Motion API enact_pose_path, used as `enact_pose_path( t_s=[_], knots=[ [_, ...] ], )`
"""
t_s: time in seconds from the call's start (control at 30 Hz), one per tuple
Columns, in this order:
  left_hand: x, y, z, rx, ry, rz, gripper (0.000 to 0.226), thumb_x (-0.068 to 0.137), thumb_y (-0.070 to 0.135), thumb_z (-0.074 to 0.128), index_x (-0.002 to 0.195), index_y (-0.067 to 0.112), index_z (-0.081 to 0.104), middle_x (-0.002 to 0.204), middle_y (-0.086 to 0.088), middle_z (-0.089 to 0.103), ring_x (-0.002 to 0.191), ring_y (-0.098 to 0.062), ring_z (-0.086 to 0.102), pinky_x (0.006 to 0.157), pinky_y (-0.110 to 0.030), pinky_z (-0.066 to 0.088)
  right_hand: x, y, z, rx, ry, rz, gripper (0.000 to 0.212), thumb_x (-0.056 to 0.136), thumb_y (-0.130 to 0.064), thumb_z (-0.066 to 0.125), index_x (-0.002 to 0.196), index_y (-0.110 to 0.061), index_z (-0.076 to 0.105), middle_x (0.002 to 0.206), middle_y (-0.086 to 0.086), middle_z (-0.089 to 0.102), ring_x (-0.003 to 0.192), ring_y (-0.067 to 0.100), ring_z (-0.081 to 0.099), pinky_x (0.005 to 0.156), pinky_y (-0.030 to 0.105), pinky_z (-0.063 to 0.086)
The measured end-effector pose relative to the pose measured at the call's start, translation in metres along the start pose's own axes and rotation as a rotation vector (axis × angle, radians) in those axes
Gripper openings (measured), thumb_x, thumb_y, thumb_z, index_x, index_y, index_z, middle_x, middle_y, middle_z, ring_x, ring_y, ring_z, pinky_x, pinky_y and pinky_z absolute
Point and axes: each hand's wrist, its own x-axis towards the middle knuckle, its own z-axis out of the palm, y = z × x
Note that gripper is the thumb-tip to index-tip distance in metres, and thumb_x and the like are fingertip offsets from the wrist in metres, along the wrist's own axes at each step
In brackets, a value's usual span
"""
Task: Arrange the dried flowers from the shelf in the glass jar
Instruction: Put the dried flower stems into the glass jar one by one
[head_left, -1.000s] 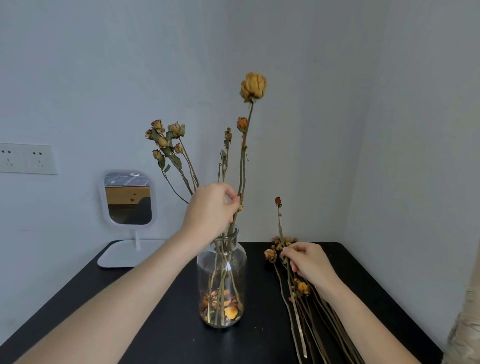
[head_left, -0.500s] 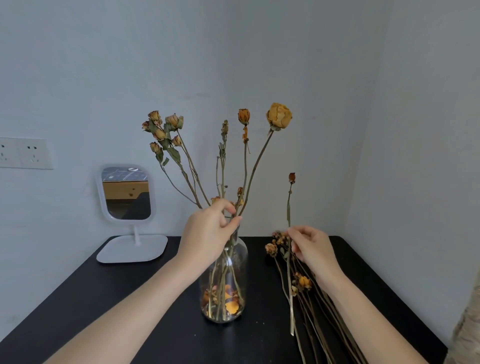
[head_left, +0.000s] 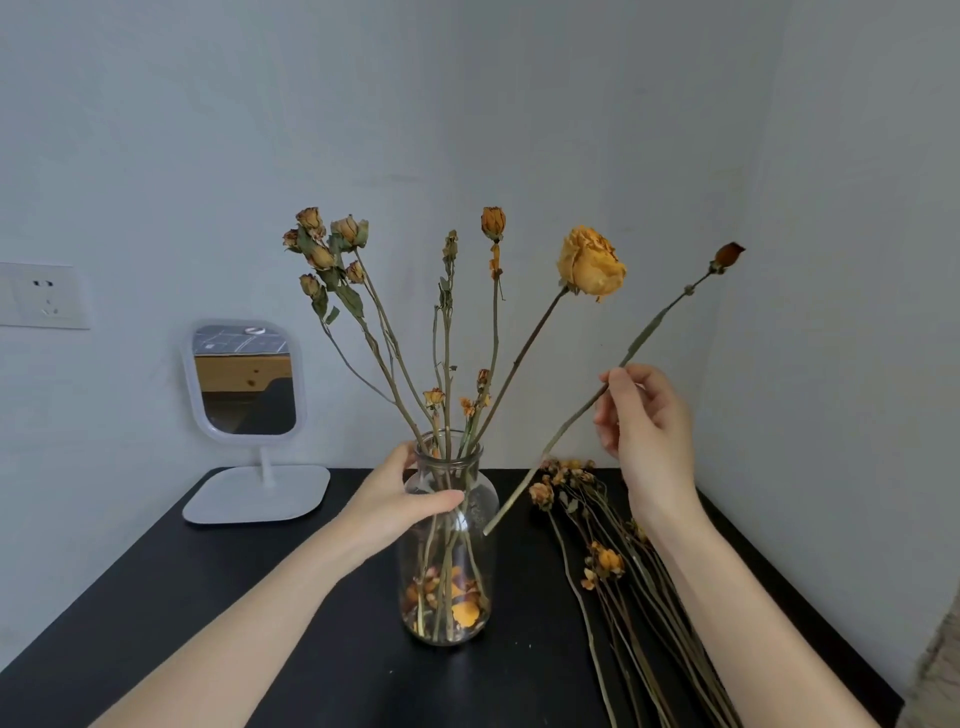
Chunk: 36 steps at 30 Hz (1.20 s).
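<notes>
A clear glass jar (head_left: 448, 613) stands on the black shelf top (head_left: 260, 623) with several dried flowers in it, among them a large yellow rose (head_left: 591, 266) leaning right. My left hand (head_left: 395, 499) grips the jar's shoulder just below the neck. My right hand (head_left: 644, 431) is raised right of the jar and pinches a thin stem with a small dark red bud (head_left: 727, 255). That stem slants down-left, and its lower end hangs beside the jar. A bundle of loose dried flowers (head_left: 618, 566) lies on the shelf under my right arm.
A white stand mirror (head_left: 244, 379) sits at the back left on its flat base. A wall socket (head_left: 41, 296) is on the left wall. Walls close in behind and on the right, where the shelf ends.
My left hand let go of the yellow rose stem and dropped to grip the jar. My right hand lifted the red-bud stem off the bundle and tilted it to the right.
</notes>
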Motion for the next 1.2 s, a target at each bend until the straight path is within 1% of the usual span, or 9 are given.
enact_pose_path(
  t_s=[0.13, 0.2, 0.37, 0.43, 0.53, 0.7, 0.83, 0.97, 1.2],
  knots=[
    [0.007, 0.001, 0.001, -0.092, -0.012, 0.017, 0.041, 0.069, 0.031, 0.079, 0.096, 0.043, 0.051, 0.094, 0.026, 0.062, 0.082, 0.016, 0.058, 0.057, -0.005, 0.042, 0.002, 0.001, 0.003, -0.026, 0.025, -0.054, 0.017, 0.097, -0.023, 0.043, 0.084, -0.024, 0.055, 0.053, -0.011, 0.055, 0.048, 0.001, 0.047, 0.044, 0.012, 0.038],
    [0.007, 0.001, 0.004, -0.095, 0.023, 0.03, 0.044, 0.065, 0.033, 0.081, 0.095, 0.045, 0.051, 0.091, 0.028, 0.06, 0.08, 0.016, 0.057, 0.056, -0.003, 0.041, 0.005, 0.0, 0.005, -0.028, 0.045, -0.076, 0.018, 0.097, -0.024, 0.042, 0.083, -0.026, 0.053, 0.054, -0.012, 0.056, 0.048, 0.0, 0.048, 0.044, 0.011, 0.038],
    [0.011, 0.003, 0.018, -0.011, 0.174, 0.109, 0.048, 0.058, 0.041, 0.083, 0.091, 0.045, 0.048, 0.099, 0.023, 0.057, 0.101, -0.001, 0.053, 0.08, -0.019, 0.044, 0.014, -0.001, 0.012, -0.015, 0.084, -0.118, 0.019, 0.098, -0.022, 0.04, 0.083, -0.028, 0.05, 0.055, -0.011, 0.056, 0.049, 0.001, 0.048, 0.044, 0.011, 0.038],
    [0.014, 0.005, 0.023, 0.097, 0.245, 0.155, 0.041, 0.058, 0.047, 0.081, 0.087, 0.045, 0.052, 0.101, 0.014, 0.059, 0.108, -0.014, 0.052, 0.092, -0.035, 0.045, 0.016, 0.0, 0.015, -0.025, 0.083, -0.131, 0.018, 0.098, -0.021, 0.04, 0.085, -0.027, 0.05, 0.056, -0.011, 0.056, 0.05, 0.001, 0.048, 0.043, 0.011, 0.038],
    [0.018, 0.003, 0.028, 0.169, 0.296, 0.147, 0.047, 0.057, 0.055, 0.077, 0.097, 0.037, 0.059, 0.105, 0.008, 0.055, 0.113, -0.018, 0.046, 0.098, -0.043, 0.042, 0.017, 0.003, 0.02, -0.069, 0.041, -0.144, 0.016, 0.097, -0.022, 0.042, 0.085, -0.027, 0.051, 0.06, -0.009, 0.056, 0.053, 0.003, 0.049, 0.046, 0.013, 0.039],
    [0.017, 0.001, 0.039, -0.029, 0.304, 0.125, 0.045, 0.06, 0.047, 0.079, 0.095, 0.042, 0.051, 0.106, 0.013, 0.059, 0.105, -0.009, 0.055, 0.09, -0.033, 0.047, 0.01, 0.016, 0.032, -0.253, -0.145, -0.159, 0.01, 0.093, -0.022, 0.051, 0.086, -0.028, 0.056, 0.073, -0.006, 0.059, 0.063, 0.002, 0.055, 0.056, 0.021, 0.046],
    [0.016, 0.0, 0.041, -0.044, 0.319, 0.125, 0.043, 0.062, 0.048, 0.078, 0.092, 0.047, 0.048, 0.095, 0.021, 0.063, 0.092, 0.005, 0.057, 0.071, -0.015, 0.043, 0.007, 0.027, 0.04, -0.454, -0.254, -0.187, 0.012, 0.089, -0.023, 0.058, 0.078, -0.028, 0.06, 0.069, -0.009, 0.059, 0.067, 0.0, 0.054, 0.057, 0.011, 0.044],
    [0.016, 0.0, 0.041, -0.034, 0.324, 0.144, 0.043, 0.063, 0.045, 0.078, 0.092, 0.05, 0.047, 0.091, 0.024, 0.064, 0.087, 0.01, 0.058, 0.067, -0.012, 0.041, 0.008, 0.038, 0.045, -0.643, -0.349, -0.109, 0.011, 0.087, -0.028, 0.062, 0.078, -0.023, 0.063, 0.065, -0.011, 0.058, 0.06, 0.002, 0.053, 0.054, 0.01, 0.042],
    [0.018, -0.002, 0.041, -0.008, 0.32, 0.131, 0.043, 0.064, 0.049, 0.076, 0.092, 0.051, 0.044, 0.096, 0.024, 0.061, 0.093, 0.003, 0.057, 0.073, -0.018, 0.043, 0.01, 0.031, 0.048, -0.366, -0.338, 0.017, 0.013, 0.088, -0.024, 0.062, 0.075, -0.025, 0.064, 0.065, 0.001, 0.063, 0.044, -0.001, 0.05, 0.046, 0.007, 0.041]
  ],
)
